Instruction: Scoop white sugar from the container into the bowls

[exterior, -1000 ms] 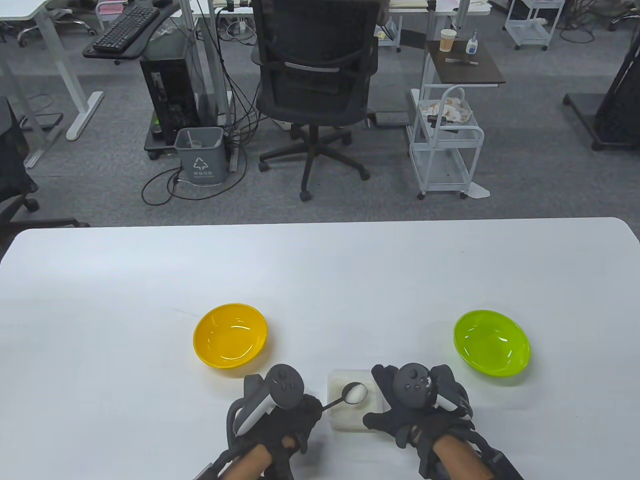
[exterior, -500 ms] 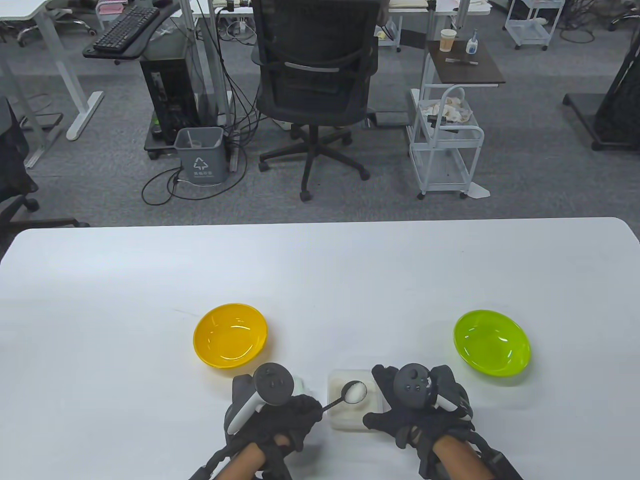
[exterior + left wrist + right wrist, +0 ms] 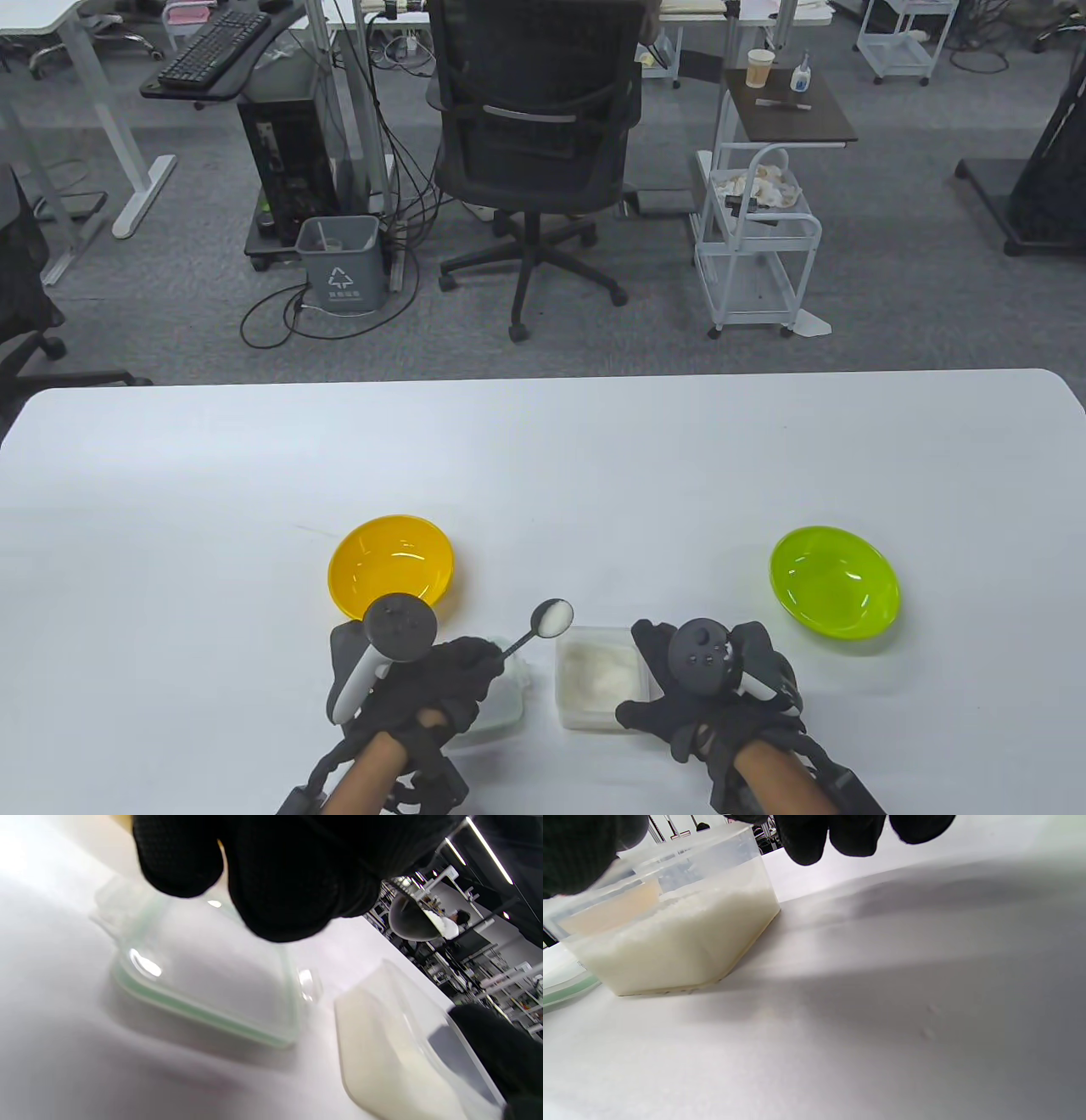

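Note:
My left hand [image 3: 441, 679] grips the handle of a metal spoon [image 3: 551, 617] heaped with white sugar. The spoon is lifted clear of the container, up and to its left, between it and the yellow bowl [image 3: 390, 567]. The spoon's underside shows in the left wrist view [image 3: 409, 921]. The clear square sugar container [image 3: 601, 677] sits between my hands, sugar inside [image 3: 683, 938]. My right hand [image 3: 704, 688] holds the container's right side, thumb at its near corner. A green bowl [image 3: 834, 581] stands at the right.
The container's clear lid [image 3: 501, 705] with a green seal [image 3: 203, 976] lies flat under my left hand, left of the container. The white table [image 3: 543, 458] stretches far behind the bowls. An office chair [image 3: 534, 153] and a cart [image 3: 755, 246] stand beyond the table.
My left hand has lifted the loaded spoon out of the container and moved it up and left toward the yellow bowl, uncovering the lid. The right hand has not moved.

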The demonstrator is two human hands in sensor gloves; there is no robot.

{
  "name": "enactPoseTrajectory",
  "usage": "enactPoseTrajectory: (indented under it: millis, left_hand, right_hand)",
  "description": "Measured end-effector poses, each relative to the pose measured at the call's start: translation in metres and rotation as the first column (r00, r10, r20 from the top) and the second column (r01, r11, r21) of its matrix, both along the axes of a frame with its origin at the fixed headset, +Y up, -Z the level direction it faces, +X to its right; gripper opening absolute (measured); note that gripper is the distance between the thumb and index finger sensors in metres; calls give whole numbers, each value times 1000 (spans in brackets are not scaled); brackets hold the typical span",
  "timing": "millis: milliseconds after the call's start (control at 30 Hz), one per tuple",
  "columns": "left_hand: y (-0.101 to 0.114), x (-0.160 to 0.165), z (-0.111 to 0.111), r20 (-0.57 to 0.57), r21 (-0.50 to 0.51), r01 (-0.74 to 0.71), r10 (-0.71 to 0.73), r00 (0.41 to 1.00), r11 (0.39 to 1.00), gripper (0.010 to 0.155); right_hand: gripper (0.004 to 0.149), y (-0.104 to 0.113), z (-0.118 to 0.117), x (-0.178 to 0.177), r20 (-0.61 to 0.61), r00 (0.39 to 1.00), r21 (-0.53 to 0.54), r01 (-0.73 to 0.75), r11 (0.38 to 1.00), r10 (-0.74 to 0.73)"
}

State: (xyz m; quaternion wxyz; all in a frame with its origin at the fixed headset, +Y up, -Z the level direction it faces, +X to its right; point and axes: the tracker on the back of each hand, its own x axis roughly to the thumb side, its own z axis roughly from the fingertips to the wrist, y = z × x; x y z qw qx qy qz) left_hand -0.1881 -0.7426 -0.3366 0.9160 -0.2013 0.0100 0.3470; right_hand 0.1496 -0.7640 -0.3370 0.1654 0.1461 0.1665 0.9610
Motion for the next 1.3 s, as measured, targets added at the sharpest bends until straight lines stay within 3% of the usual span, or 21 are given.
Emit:
enactPoseTrajectory:
  millis: [500,967,1167,1300]
  left_hand:
    - [-5,-72,-14,-218,-24,-52,46,975,998,47]
    - [-12,-124,-14,-411,-7,-58,50,910,998,50]
    - [-6,-122,-12,-438,12,127,-108,893,992,53]
    - [1,-114,-11,-442,59,348,-288,849,936,54]
  right_hand:
    - [94,-1,1,1,2,1000,10,-3,1000,3]
    - [94,-2,2,1,6,1000,15,4,1000,-4]
    - [94,-2,2,1,7,1000,13,7,1000,-7]
    - [94,-2,2,2,9,1000,13,10,1000,-10]
